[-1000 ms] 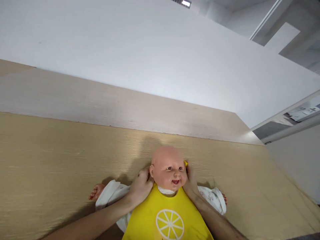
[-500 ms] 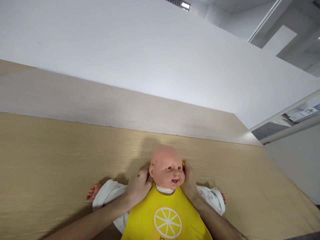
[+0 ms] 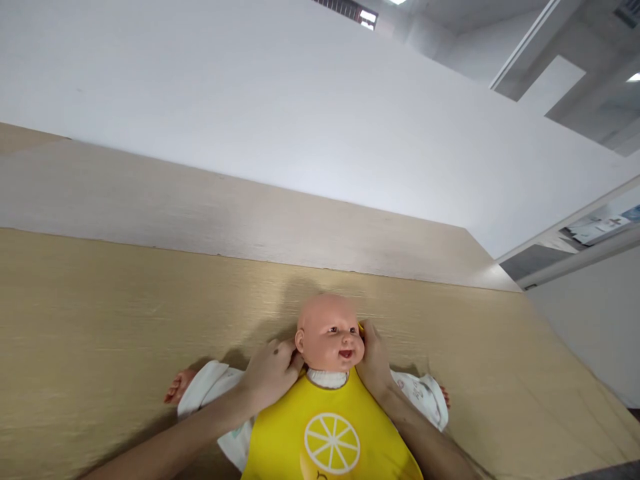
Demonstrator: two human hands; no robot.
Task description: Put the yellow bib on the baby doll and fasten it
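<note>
Head view: doll further left; grip of left hand and right hand seemingly pinching bib.

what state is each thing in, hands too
doll: face up, arms spread, mouth open
yellow bib: over the doll's chest; fastening hidden
white outfit: worn, partly covered
left hand: curled beside the neck, fingertips hidden
right hand: by the head, fingertips hidden

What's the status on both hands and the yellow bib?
Left hand, right hand flanking doll's head, grips unclear. Yellow bib draped down doll's front. Head blocks view behind it.
</note>
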